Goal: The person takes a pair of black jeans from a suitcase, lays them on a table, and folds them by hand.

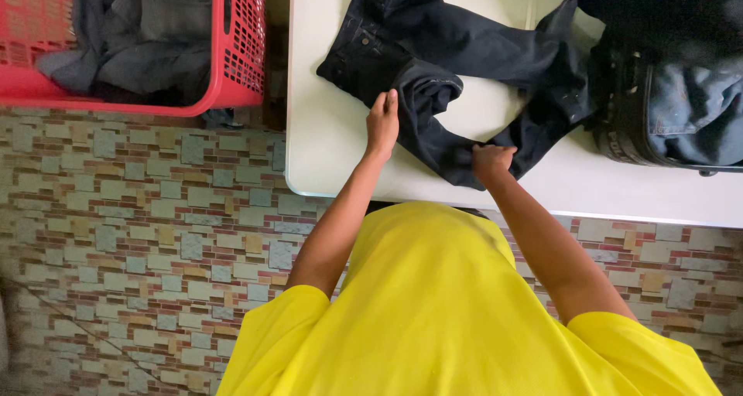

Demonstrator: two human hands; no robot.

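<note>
Two bare hands work a pair of dark jeans (433,63) lying on a white table (325,156): the left hand (382,125) presses flat and open on a folded leg, while the right hand (491,162) has its grip clenched on a bunch of denim at the near edge. Beyond the hands, the jeans run left to right across the table, toward a pile of more denim (681,94) at right. A red laundry basket (232,56) sits on the patterned floor (139,233), left.
</note>
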